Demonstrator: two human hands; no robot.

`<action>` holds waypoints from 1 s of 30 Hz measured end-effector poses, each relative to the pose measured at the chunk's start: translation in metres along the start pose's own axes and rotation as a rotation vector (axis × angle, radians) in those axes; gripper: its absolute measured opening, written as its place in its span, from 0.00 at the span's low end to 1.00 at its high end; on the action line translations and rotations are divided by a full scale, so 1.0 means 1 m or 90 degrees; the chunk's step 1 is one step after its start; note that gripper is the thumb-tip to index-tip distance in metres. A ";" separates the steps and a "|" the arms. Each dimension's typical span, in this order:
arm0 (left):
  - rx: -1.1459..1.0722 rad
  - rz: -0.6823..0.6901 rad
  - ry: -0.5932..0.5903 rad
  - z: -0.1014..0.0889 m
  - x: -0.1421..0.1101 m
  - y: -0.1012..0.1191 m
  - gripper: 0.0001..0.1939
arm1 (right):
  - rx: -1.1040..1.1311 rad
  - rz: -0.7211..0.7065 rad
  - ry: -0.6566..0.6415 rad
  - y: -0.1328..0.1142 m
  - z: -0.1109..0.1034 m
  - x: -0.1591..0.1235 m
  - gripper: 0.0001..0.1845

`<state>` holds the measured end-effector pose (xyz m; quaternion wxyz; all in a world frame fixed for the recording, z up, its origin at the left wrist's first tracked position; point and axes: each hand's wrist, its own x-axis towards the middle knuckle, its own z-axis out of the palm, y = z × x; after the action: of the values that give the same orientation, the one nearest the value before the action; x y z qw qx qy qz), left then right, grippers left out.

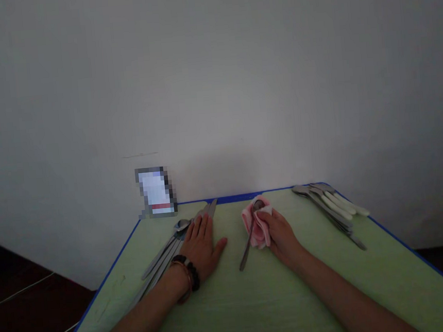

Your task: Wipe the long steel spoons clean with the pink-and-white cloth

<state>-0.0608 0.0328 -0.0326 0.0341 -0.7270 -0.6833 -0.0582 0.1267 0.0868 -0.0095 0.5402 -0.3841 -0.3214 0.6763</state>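
Pinched in my right hand (283,233) is a pink and white cloth (264,233), folded around the bowl of a metal spoon (246,254). The spoon's handle points down and toward me. My left hand (200,245) lies flat with its fingers stretched out, over part of a pile of cutlery on the left. Knife tips (212,206) stick out beyond its fingers, and beside it show a spoon bowl (181,225) and several long metal handles (160,259). The palm hides the middle of that pile.
On the right of the green table (237,309) lies another cutlery group, with metal spoons (321,203) and white-handled pieces (339,205). A blurred phone-like device (156,190) leans on the wall (214,84) at the back left. Blue edging (235,198) borders the tabletop.
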 end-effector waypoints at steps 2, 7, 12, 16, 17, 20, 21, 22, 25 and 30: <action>-0.002 0.006 0.012 -0.003 0.001 0.001 0.34 | -0.001 -0.007 -0.001 0.001 -0.001 0.000 0.10; -0.005 0.001 0.056 -0.013 0.000 0.003 0.31 | -0.019 -0.017 -0.001 0.002 -0.002 0.001 0.09; -0.025 0.035 0.057 -0.007 0.001 -0.001 0.30 | -0.039 -0.029 -0.008 0.002 -0.002 -0.001 0.09; -0.030 0.068 0.051 -0.002 0.002 -0.003 0.30 | -0.052 -0.034 -0.027 0.001 -0.002 -0.002 0.09; -0.031 0.068 0.052 -0.004 0.002 -0.002 0.30 | -0.052 -0.029 -0.029 0.001 -0.002 -0.002 0.09; -0.023 0.049 0.062 -0.012 0.001 0.003 0.28 | -0.051 -0.018 -0.030 0.002 -0.001 -0.002 0.09; -0.019 0.041 0.059 -0.015 0.001 0.004 0.27 | -0.051 -0.016 -0.032 0.002 -0.001 -0.003 0.09; -0.015 0.032 0.055 -0.018 0.000 0.005 0.26 | -0.052 -0.012 -0.037 0.002 -0.001 -0.003 0.09; -0.019 0.027 0.055 -0.017 0.000 0.006 0.27 | -0.054 -0.002 -0.052 0.002 -0.001 -0.004 0.09; -0.021 0.051 0.055 -0.002 0.001 0.000 0.30 | -0.070 -0.019 -0.053 0.001 -0.002 -0.004 0.10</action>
<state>-0.0606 0.0336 -0.0307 0.0539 -0.7511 -0.6504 -0.0995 0.1281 0.0829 -0.0111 0.5143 -0.3798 -0.3859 0.6651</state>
